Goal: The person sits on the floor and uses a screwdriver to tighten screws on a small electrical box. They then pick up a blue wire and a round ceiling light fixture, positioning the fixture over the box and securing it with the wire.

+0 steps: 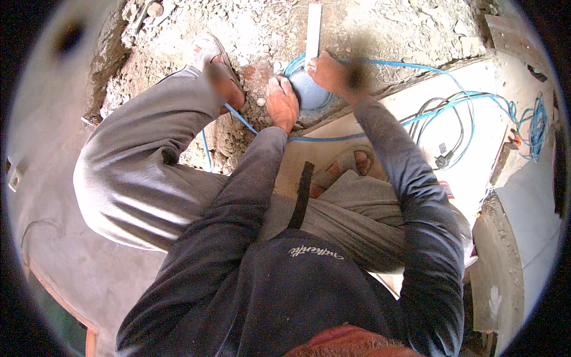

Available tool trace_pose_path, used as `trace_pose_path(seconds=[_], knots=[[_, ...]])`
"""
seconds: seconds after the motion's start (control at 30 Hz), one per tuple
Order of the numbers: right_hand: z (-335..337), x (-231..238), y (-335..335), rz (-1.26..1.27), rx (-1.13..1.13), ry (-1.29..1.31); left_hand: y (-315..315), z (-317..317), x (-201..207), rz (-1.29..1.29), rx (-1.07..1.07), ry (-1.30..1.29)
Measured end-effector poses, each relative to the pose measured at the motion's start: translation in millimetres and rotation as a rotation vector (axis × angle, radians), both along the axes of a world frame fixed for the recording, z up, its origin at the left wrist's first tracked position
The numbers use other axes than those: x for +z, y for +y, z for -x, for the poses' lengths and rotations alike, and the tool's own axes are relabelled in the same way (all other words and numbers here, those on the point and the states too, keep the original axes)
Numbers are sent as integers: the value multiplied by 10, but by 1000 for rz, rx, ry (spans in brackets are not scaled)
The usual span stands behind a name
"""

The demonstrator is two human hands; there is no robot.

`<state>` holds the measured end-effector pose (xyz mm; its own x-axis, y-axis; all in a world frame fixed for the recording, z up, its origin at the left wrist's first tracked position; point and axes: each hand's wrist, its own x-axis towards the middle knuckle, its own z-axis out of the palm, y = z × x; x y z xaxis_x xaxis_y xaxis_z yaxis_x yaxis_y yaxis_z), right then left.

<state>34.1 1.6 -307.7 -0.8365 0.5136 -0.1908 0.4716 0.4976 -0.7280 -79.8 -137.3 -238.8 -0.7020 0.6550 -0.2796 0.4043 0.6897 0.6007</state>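
Person squatting, seen from above, both arms in dark long sleeves reaching forward to a round grey-blue pipe end (309, 94) set in the rubble ground (380, 30). Left hand (282, 102) lies on the left side of the pipe end, fingers together and curled down over its rim, palm down, touching it. Right hand (325, 71) is on the upper right edge of the pipe end, fingers closed; looks like a grip on the rim or on the blue cable there, can't tell which. Blue cable (416, 67) runs from the pipe end off to the right across a pale slab (476, 166), ends in loose loops (535, 122) near the right edge; another run goes from under the left hand down-left past the knee. A white flat strip (313, 30) stands just behind the pipe end, touching or nearly touching the right hand. Grey cable with a plug (441, 159) lies on the slab, apart from the hands. Sandalled left foot (211, 50) on the rubble left of the pipe end, the other sandal (348, 166) on the slab below it.
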Motion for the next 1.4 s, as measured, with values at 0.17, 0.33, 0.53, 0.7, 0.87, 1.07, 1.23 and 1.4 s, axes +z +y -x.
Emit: trace_pose_path(seconds=[0.17, 0.33, 0.53, 0.7, 0.87, 1.07, 1.23, 1.4], knots=[[109, 284, -216, 95, -378, -153, -17, -129, -329, 67, 216, 48], [278, 310, -397, 126, -554, -114, 49, -410, -357, 285, 836, -210], [405, 372, -450, -16, -579, -213, -5, -416, -341, 129, 735, -202], [384, 197, -404, -33, -579, -262, -36, -284, -137, -76, 121, 226], [444, 450, -334, 42, -562, -312, 30, -85, -266, -49, 91, -26], [468, 255, -357, 47, -604, -348, 157, -177, -387, 2, 163, -3], [498, 222, -364, 51, -528, -371, 126, -169, -521, -14, 234, -50], [455, 205, -364, 47, -560, -339, 125, -166, -455, -55, 106, 36]])
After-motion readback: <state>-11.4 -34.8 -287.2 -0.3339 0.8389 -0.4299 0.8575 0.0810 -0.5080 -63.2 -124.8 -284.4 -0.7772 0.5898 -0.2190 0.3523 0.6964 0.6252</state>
